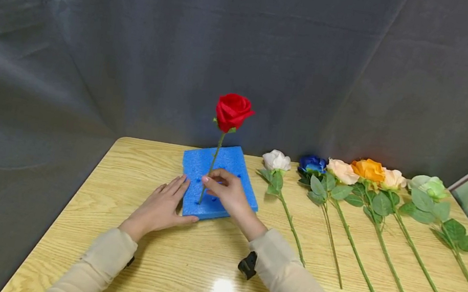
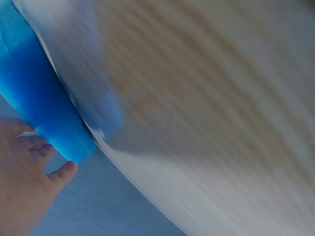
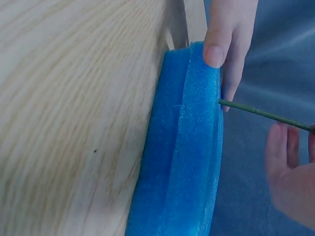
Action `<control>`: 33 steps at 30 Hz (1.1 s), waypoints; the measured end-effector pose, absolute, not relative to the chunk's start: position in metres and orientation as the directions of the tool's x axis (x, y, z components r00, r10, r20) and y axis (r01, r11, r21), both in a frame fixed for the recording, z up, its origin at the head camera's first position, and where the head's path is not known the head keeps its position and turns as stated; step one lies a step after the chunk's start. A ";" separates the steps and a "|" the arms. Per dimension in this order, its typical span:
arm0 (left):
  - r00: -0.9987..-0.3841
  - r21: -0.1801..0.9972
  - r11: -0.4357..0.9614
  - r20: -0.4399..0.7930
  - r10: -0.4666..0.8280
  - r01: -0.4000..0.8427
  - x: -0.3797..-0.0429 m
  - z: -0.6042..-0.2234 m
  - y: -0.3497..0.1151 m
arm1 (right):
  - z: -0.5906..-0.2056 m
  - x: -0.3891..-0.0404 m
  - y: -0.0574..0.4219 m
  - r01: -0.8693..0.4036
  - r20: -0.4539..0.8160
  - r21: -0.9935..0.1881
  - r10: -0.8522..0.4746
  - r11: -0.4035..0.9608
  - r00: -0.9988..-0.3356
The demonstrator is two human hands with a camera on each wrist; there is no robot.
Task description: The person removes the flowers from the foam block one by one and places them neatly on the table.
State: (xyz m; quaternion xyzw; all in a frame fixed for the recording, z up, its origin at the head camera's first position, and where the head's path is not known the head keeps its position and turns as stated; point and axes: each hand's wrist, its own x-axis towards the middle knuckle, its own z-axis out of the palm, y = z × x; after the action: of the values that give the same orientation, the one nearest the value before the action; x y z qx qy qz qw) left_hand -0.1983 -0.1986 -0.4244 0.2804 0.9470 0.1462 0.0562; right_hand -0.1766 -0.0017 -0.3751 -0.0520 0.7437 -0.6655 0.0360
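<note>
A red rose stands nearly upright, its stem's lower end at a hole near the front left of a blue foam block. Thumb and fingers of my right hand pinch the green stem just above the foam. With fairly straight fingers, my left hand rests along the block's left edge, its thumb at the front corner. Several small holes dot the foam's top, some hidden behind the right hand. How deep the stem sits in the foam cannot be seen.
Right of the block, a white rose, a blue rose, an orange rose, a pale green rose and peach roses lie on the wooden table. A dark grey curtain hangs behind.
</note>
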 end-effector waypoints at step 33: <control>-0.837 0.321 0.804 -0.061 0.544 0.500 -0.194 -0.421 -0.215 | -0.376 -0.164 -0.018 0.094 -0.066 -0.984 -0.182 -0.154 -0.981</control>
State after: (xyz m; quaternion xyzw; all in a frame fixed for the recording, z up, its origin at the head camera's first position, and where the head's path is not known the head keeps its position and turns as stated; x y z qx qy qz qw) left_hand -0.1940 -0.2147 -0.4206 0.2755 0.9469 0.1479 0.0751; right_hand -0.1642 -0.0185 -0.3755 -0.0339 0.6439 -0.7589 0.0910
